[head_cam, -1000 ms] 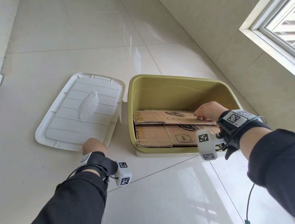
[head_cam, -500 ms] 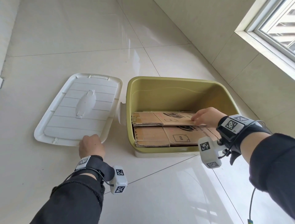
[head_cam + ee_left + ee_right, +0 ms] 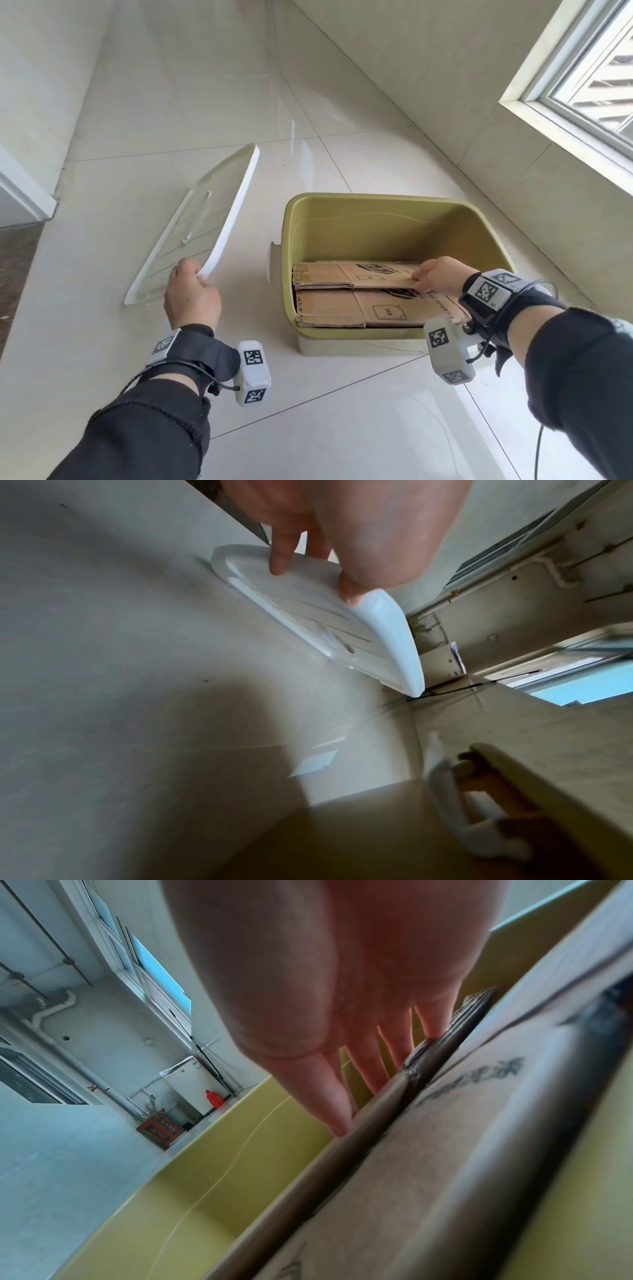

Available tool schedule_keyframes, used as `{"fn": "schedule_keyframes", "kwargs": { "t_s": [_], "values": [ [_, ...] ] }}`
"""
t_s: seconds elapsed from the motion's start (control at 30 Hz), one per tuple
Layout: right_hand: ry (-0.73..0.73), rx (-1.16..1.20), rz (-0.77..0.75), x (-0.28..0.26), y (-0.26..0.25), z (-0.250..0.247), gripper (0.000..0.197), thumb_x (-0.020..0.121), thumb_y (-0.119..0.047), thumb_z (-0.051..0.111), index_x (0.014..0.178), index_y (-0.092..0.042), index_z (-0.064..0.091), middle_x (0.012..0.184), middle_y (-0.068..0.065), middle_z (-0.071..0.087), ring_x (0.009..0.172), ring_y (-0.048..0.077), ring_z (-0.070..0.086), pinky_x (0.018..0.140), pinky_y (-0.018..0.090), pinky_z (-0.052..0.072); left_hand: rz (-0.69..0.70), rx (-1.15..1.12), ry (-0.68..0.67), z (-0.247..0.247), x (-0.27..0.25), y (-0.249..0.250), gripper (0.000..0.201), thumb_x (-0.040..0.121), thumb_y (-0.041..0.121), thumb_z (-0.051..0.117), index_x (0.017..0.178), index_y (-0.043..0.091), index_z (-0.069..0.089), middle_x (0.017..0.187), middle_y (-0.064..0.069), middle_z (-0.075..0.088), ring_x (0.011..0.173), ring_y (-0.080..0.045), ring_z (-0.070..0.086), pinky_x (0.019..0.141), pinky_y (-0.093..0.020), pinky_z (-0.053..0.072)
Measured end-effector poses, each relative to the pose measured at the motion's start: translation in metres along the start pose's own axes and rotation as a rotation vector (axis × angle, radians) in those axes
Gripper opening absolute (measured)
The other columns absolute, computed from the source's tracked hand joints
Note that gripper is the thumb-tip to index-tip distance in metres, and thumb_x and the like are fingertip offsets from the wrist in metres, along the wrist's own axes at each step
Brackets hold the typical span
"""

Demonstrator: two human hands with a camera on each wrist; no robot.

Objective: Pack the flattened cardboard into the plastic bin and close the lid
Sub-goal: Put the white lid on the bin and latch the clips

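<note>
An olive-green plastic bin (image 3: pixel 376 205) stands open on the tiled floor. Flattened cardboard (image 3: pixel 342 277) stands stacked inside it against the near wall. My right hand (image 3: pixel 433 277) reaches into the bin and pinches the upper piece's top edge. Its fingers (image 3: pixel 342 1112) reach down behind the cardboard (image 3: pixel 445 1150), and the bin (image 3: pixel 205 1191) wall lies beyond. The white lid (image 3: pixel 205 219) is tilted up on its left edge, left of the bin. My left hand (image 3: pixel 197 284) grips its near corner. On the lid (image 3: pixel 342 626), the thumb and fingers (image 3: pixel 281 561) clamp the rim.
A window (image 3: pixel 599 68) is set in the wall right of the bin. A white baseboard (image 3: pixel 27 195) and darker flooring (image 3: pixel 13 267) lie at the far left. A white appliance with a red bottle (image 3: pixel 214 1097) stands far off. Pale floor tiles surround the bin.
The lid lay flat on the floor; my left hand has taken its near corner and raised it onto its left edge. My right hand stays on the cardboard in the bin.
</note>
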State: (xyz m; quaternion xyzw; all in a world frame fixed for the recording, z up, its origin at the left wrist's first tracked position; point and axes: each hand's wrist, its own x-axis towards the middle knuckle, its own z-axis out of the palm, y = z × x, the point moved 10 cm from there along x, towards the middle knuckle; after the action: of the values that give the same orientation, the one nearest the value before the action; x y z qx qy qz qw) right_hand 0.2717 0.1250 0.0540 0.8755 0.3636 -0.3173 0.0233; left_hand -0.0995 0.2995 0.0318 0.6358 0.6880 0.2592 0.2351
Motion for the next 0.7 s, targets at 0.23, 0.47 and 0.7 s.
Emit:
{"fn": "schedule_keyframes", "kwargs": {
  "t_s": [0.23,0.47,0.7],
  "values": [
    [-0.054,-0.158,-0.022,-0.01,-0.009,-0.001,0.042,0.096,-0.016,0.044,0.137,-0.015,0.047,0.142,0.004,0.046,0.131,0.021,0.042,0.109,0.029,0.034,0.063,-0.084,0.056,-0.032,-0.005,0.031,0.024,0.092,-0.003,0.04,0.108,-0.005,0.058,0.113,-0.026,0.061,0.106,-0.041,0.054,0.087,-0.039,0.038],
    [-0.082,-0.152,-0.036,-0.015,-0.014,-0.003,0.037,0.095,-0.015,0.044,0.13,-0.007,0.055,0.137,0.01,0.053,0.126,0.025,0.049,0.102,0.029,0.04,0.074,-0.153,0.132,-0.053,-0.013,0.058,0.023,0.093,0.001,0.044,0.11,-0.004,0.059,0.115,-0.027,0.062,0.11,-0.04,0.055,0.091,-0.037,0.038],
    [-0.053,-0.123,-0.054,-0.014,-0.011,-0.002,0.039,0.095,-0.016,0.043,0.131,-0.008,0.053,0.137,0.01,0.052,0.127,0.024,0.048,0.104,0.029,0.039,0.099,-0.272,0.226,-0.071,-0.015,0.085,0.023,0.094,0.006,0.048,0.112,-0.002,0.059,0.117,-0.023,0.063,0.111,-0.037,0.055,0.092,-0.034,0.039]
  ]
}}
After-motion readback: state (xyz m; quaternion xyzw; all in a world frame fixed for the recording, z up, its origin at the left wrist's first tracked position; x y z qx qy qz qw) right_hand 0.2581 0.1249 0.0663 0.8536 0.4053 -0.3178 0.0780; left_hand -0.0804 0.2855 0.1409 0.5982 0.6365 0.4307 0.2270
